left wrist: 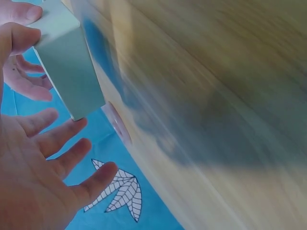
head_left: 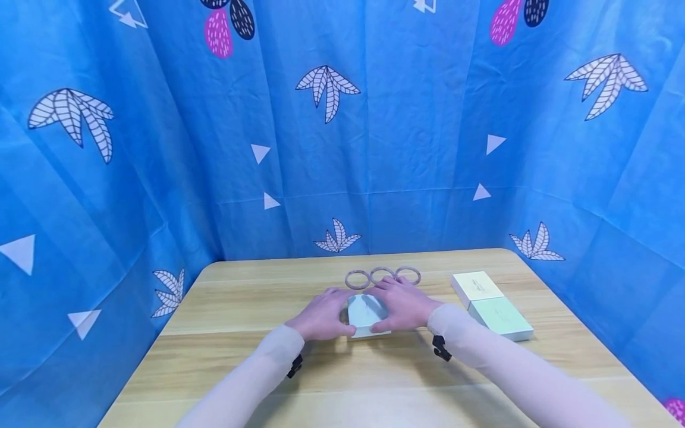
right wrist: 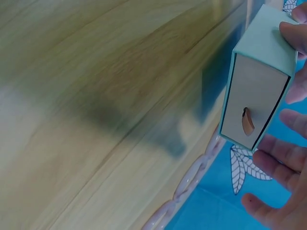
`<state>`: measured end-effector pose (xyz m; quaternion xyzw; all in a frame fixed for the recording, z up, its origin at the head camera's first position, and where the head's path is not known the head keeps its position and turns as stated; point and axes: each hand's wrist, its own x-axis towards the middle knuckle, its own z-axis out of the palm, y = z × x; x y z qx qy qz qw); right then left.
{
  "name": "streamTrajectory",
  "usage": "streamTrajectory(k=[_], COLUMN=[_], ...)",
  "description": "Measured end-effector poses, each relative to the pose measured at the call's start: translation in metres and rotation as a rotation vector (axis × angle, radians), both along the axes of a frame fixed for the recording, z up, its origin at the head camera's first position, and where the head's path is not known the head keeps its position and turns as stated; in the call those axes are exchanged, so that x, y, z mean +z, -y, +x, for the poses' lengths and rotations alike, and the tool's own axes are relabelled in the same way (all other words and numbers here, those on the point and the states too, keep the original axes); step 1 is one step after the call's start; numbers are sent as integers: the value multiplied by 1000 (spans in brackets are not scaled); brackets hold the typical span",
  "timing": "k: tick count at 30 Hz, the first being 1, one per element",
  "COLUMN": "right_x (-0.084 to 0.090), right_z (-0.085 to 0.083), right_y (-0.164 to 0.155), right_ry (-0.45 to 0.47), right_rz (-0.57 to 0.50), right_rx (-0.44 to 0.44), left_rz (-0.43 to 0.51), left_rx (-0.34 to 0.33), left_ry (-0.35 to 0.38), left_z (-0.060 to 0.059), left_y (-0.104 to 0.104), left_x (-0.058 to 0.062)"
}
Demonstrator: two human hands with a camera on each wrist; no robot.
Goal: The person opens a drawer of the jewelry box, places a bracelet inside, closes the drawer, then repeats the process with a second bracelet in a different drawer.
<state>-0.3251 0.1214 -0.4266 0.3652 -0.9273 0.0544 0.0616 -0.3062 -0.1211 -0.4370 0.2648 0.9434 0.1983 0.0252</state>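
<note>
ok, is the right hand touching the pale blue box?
Touching. In the right wrist view, the right hand has a fingertip pressed on the top of the pale blue box; the head view agrees.

I can read no words or numbers here. The pale yellow flat box (head_left: 476, 287) and the pale green flat box (head_left: 502, 317) on the wooden desk (head_left: 241, 356) each have a small faint mark on the lid, too tiny to read. The blue curtain (head_left: 160, 148) shows only leaves and triangles.
</note>
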Motion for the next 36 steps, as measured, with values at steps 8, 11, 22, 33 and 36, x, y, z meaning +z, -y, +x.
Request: streamTrajectory(k=[8, 11, 22, 33, 36], right_x=[-6, -6, -10, -15, -15], right_z=[-3, -4, -5, -7, -8], right_y=[15, 21, 40, 56, 60], right_ry=[-32, -24, -45, -98, -89], right_rz=[29, 18, 22, 37, 44], right_rx=[8, 20, 47, 74, 72], left_rz=[3, 1, 2, 15, 13], left_rx=[29, 45, 73, 108, 107], left_ry=[13, 20, 43, 74, 71], left_z=[4, 4, 3, 8, 8], left_y=[13, 18, 37, 50, 54], left_x=[2, 2, -2, 1, 1])
